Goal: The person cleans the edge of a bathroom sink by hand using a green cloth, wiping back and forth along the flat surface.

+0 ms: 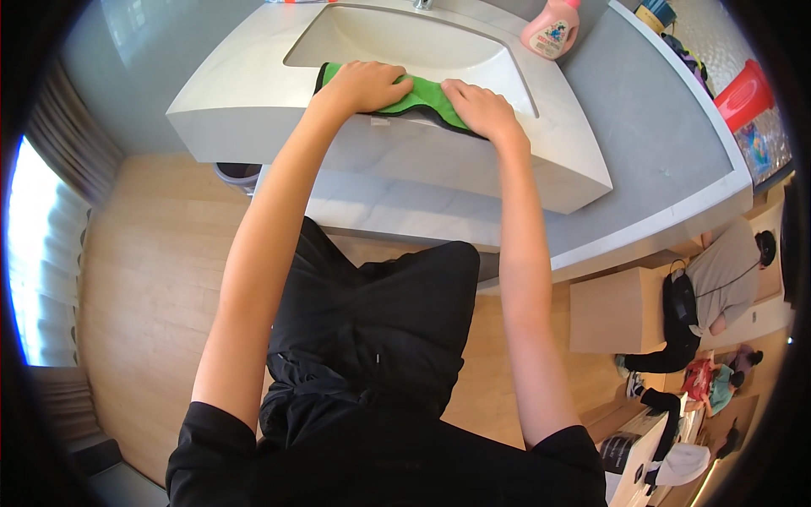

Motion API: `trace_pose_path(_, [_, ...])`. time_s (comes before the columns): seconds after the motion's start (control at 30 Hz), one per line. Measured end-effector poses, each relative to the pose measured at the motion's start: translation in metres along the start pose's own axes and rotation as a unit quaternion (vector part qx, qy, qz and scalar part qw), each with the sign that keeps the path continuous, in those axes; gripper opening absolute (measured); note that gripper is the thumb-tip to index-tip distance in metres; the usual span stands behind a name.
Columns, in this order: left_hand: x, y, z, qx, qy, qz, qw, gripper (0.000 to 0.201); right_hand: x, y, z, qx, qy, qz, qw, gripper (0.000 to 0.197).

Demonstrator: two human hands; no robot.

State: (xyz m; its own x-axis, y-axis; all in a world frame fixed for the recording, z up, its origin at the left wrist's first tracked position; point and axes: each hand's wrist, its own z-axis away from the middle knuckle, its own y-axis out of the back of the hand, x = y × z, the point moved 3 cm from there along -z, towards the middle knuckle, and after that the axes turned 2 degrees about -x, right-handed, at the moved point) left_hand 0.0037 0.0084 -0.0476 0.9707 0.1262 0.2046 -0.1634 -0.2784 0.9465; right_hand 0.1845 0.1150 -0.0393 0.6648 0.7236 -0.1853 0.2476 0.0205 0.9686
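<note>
A green cloth [427, 93] with black edging lies along the front rim of the white sink basin [384, 35]. Its lower edge hangs a little over the front of the marbled countertop [245, 72]. My left hand [368, 86] grips the cloth near its left end, thumb toward the middle and fingers bent over it. On the right part of the cloth, my right hand [480, 107] holds it down with curled fingers. A short stretch of green shows between the two hands. Both forearms reach forward, and the undersides of the hands are hidden.
A pink detergent jug [551, 32] stands on the counter's right, beside a grey partition [650, 144]. The faucet [423, 4] is at the far edge. Under the counter's left is a bin [239, 175]. Beyond the partition are a red container [745, 95], a large box [615, 311] and several people.
</note>
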Motion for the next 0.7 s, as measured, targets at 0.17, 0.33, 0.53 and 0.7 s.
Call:
trace_pose_path(0.17, [-0.013,-0.003,-0.017,-0.002,0.041,0.051,0.998,0.049,0.005,0.003,-0.020,-0.040,-0.035,0.003,0.999,0.056])
trace_pose_path(0.33, [-0.009,0.002,-0.003,0.064,0.012,0.080,0.995,0.037,0.009,0.000,-0.009,0.033,-0.039,-0.041,0.998,0.045])
trace_pose_path(0.53, [0.001,0.001,0.012,0.076,-0.010,0.034,0.996,0.035,0.007,0.000,0.003,0.089,-0.019,-0.051,0.995,0.040])
trace_pose_path(0.7, [0.010,0.000,0.038,0.188,-0.044,-0.020,0.981,0.035,0.002,-0.003,0.019,0.116,0.043,-0.041,0.991,0.037])
